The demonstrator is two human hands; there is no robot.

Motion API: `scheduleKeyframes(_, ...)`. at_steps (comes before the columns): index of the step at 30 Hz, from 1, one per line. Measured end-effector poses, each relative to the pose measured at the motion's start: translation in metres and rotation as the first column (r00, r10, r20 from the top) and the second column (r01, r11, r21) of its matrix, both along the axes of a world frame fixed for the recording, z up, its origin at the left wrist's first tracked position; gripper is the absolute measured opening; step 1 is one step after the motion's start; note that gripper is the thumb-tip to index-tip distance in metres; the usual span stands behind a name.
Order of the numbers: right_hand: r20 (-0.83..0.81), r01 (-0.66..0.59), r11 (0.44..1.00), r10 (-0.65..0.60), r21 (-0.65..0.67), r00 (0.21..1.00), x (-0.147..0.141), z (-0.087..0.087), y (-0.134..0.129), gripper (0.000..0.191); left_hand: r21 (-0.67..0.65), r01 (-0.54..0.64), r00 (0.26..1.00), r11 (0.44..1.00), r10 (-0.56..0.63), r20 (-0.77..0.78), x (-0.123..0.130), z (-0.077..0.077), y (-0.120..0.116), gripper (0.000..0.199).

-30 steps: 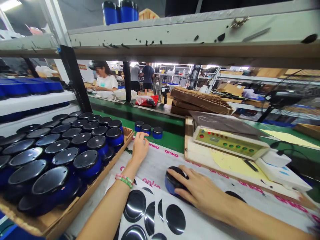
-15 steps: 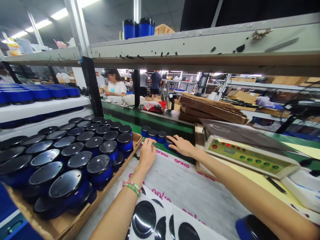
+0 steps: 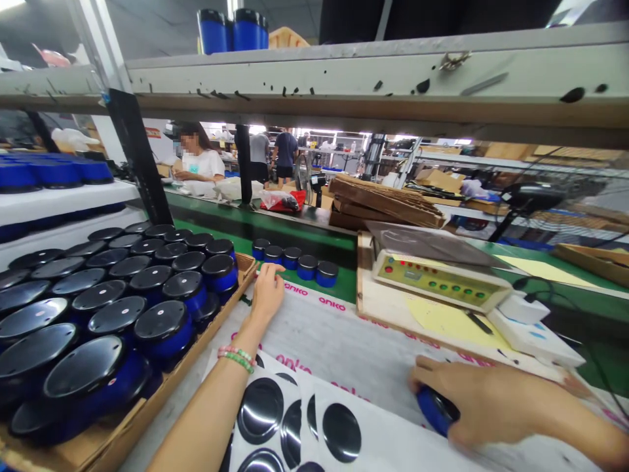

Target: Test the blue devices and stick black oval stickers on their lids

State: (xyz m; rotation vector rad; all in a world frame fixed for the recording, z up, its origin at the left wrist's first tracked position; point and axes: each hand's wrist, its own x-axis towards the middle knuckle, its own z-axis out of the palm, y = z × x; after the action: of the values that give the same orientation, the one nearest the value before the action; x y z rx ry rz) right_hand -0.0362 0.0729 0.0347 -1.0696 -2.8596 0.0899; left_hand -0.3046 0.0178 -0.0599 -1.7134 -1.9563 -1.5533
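My right hand (image 3: 484, 400) grips a blue round canister with a black top (image 3: 435, 412), low at the right on the white covering. The fingers and thumb reach around it and hide part of it. My left hand (image 3: 268, 292), with a pink and green bead bracelet at the wrist, is held over the work surface with loosely bent fingers and nothing visible in it. Just beyond it stands a row of several blue canisters with black tops (image 3: 307, 265). Below lie white sheets of black round stickers (image 3: 341, 432), partly covered by my left forearm.
At the left, a cardboard tray (image 3: 196, 341) is packed with blue canisters. A control box with lit buttons (image 3: 442, 278) stands at the right. A shelf (image 3: 304, 78) runs across above. Across the bench a co-worker (image 3: 201, 160) sits near flattened cardboard (image 3: 378, 203).
My right hand has left the row, where another canister now shows, and moved down and right onto the nearer canister. The view has turned rightward. My left hand stays near the row.
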Motion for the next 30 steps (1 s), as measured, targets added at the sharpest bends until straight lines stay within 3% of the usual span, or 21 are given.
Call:
scheduleKeyframes(4,-0.028,0.052,0.999,-0.053,-0.002,0.998,0.022,0.015,-0.019,0.059,-0.015,0.007,1.000,1.000,-0.007,-0.015,-0.002,-0.002,-0.001,0.020)
scheduleKeyframes(7,-0.047,0.090,0.996,-0.090,0.013,0.995,0.018,0.020,-0.016,0.056,-0.019,-0.007,1.000,1.000,0.007,-0.018,-0.006,-0.002,-0.003,0.020)
scheduleKeyframes(14,0.002,0.104,0.994,-0.104,0.033,0.995,-0.041,-0.005,0.036,0.030,-0.044,-0.052,0.998,0.998,0.050,-0.049,-0.011,-0.004,-0.003,0.021)
scheduleKeyframes(18,-0.051,0.055,0.995,-0.051,0.083,0.997,-0.032,-0.004,0.018,0.033,-0.049,-0.043,0.995,0.998,0.039,-0.093,-0.012,-0.003,-0.002,0.012)
scheduleKeyframes(21,-0.137,0.066,0.985,-0.044,0.162,0.990,0.014,0.017,-0.018,0.033,-0.044,-0.023,0.993,0.999,0.018,-0.113,-0.011,0.000,-0.004,0.017)
scheduleKeyframes(24,-0.275,0.260,0.925,-0.183,0.278,0.944,0.089,0.045,-0.048,0.034,-0.044,0.006,0.992,0.999,-0.011,-0.122,-0.010,0.003,-0.005,0.020)
scheduleKeyframes(27,-0.436,0.592,0.738,-0.439,0.323,0.786,0.183,0.063,-0.054,0.034,-0.036,0.042,0.989,0.998,-0.046,-0.140,-0.005,0.009,-0.007,0.017)
scheduleKeyframes(29,-0.488,0.748,0.600,-0.581,0.285,0.652,0.242,0.060,-0.047,0.032,-0.004,0.055,0.987,0.998,-0.055,-0.150,0.000,0.018,-0.009,0.015)
scheduleKeyframes(30,-0.483,0.789,0.559,-0.634,0.254,0.604,0.267,0.055,-0.041,0.028,0.028,0.055,0.988,0.998,-0.050,-0.149,0.004,0.025,-0.010,0.014)
